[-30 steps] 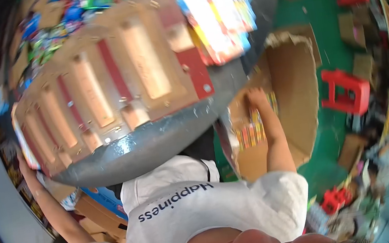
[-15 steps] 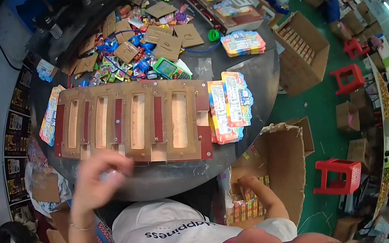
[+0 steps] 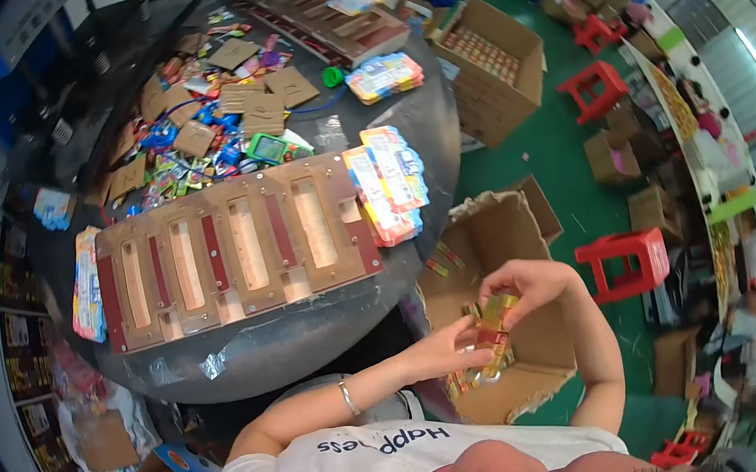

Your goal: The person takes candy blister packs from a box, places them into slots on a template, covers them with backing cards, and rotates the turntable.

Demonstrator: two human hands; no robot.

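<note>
Both hands are together above the open cardboard box (image 3: 541, 348) beside the table. My right hand (image 3: 539, 285) grips the upper end of a small bundle of yellow-and-red packs (image 3: 493, 322). At the bundle's lower end, my left hand (image 3: 448, 347) has its fingers against the packs. More small packs lie inside the box, partly hidden by the hands. On the round dark table (image 3: 259, 356) sits a brown wooden fixture (image 3: 216, 250) with four long slots. Stacks of colourful printed cards stand at its right end (image 3: 385, 186) and left end (image 3: 86, 289).
Beyond the fixture are cardboard pieces (image 3: 262, 114), loose colourful packets and a green toy (image 3: 267, 148). Another fixture (image 3: 317, 25) lies at the back. A box of packs (image 3: 489, 63) and red stools (image 3: 624, 265) stand on the green floor (image 3: 577, 196); people sit far right.
My left hand has moved from the fixture's front edge to the box, meeting my right hand. My right hand has risen from inside the box with the packs. The view has shifted.
</note>
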